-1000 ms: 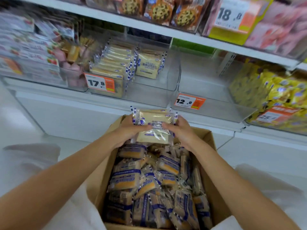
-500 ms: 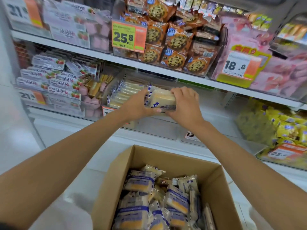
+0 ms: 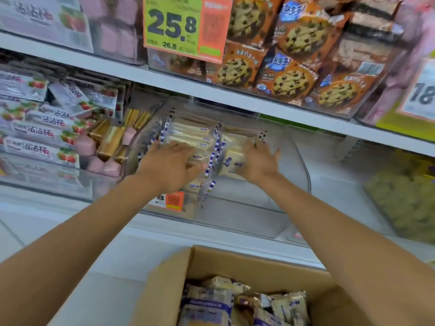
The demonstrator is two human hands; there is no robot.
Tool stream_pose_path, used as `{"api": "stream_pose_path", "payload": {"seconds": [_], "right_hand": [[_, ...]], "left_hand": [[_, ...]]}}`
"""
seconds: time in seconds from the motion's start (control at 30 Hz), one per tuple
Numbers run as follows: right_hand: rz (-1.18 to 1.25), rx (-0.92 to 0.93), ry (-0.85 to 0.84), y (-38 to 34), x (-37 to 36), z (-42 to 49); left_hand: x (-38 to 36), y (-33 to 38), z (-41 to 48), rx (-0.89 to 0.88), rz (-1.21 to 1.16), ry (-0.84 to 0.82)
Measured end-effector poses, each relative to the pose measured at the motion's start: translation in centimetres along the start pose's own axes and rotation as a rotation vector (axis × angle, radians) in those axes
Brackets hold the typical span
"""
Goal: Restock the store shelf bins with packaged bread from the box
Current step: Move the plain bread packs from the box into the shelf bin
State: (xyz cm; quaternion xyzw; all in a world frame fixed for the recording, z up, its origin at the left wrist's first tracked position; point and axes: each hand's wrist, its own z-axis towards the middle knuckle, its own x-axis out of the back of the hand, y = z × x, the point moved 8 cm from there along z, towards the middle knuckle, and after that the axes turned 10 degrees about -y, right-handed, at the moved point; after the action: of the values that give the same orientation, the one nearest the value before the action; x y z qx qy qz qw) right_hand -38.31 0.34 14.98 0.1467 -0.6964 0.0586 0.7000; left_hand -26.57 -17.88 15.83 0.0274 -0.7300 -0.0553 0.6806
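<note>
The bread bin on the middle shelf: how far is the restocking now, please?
Done: a row of bread packs stands in the left half of the clear bin. In hand: the left hand rests on that row, and the right hand presses one more pack into the right half. Left: the right half is mostly bare, and the box below holds many packs.
</note>
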Motion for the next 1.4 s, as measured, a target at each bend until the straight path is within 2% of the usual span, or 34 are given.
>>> {"api": "stream_pose_path", "payload": {"seconds": [0.07,0.23,0.37,0.43,0.5,0.57,0.67,0.77,0.9,1.07,1.17,1.3,1.4], "right_hand": [[0.009,-0.034,0.035,0.6,0.8,0.6],[-0.042,-0.070,-0.069,0.8,0.3,1.5],[0.259,0.020,-0.146,0.7,0.2,2.5],[0.363,0.005,-0.054,1.3,1.1,2.3],[0.300,-0.061,0.061,1.9,1.5,1.3],[0.296,-0.039,0.087,1.5,0.9,0.5],[0.445,0.059,-0.020,0.1,-0.8,0.2],[0.444,0.078,-0.065,-0.5,-1.0,0.1],[0.431,0.102,0.024,-0.7,-0.6,-0.2],[0.325,0.083,0.009,-0.3,-0.6,-0.6],[0.265,0.101,0.047,0.2,0.4,-2.2],[0.394,0.209,0.176,0.6,3.0,-6.4],[0.462,0.259,0.306,1.3,4.2,-11.3]], "left_hand": [[-0.1,0.0,-0.1,-0.004,0.013,0.018],[-0.4,-0.4,0.0,0.001,-0.007,0.054],[-0.5,-0.4,0.0,0.006,-0.016,0.063],[-0.6,-0.4,0.0,0.006,-0.007,0.053],[-0.6,-0.5,0.0,0.007,-0.001,0.046],[-0.6,-0.5,0.0,0.009,0.006,0.043],[-0.6,-0.4,-0.2,0.012,-0.006,0.044],[-0.4,-0.4,-0.3,0.018,-0.009,0.046],[-0.4,-0.3,-0.3,0.014,-0.021,0.043],[-0.3,-0.4,-0.3,0.020,-0.049,0.018],[0.6,-0.2,-0.7,0.029,-0.132,0.072],[2.3,1.7,-2.6,0.017,-0.288,0.239],[2.0,5.6,-4.9,-0.012,-0.332,0.234]]}}
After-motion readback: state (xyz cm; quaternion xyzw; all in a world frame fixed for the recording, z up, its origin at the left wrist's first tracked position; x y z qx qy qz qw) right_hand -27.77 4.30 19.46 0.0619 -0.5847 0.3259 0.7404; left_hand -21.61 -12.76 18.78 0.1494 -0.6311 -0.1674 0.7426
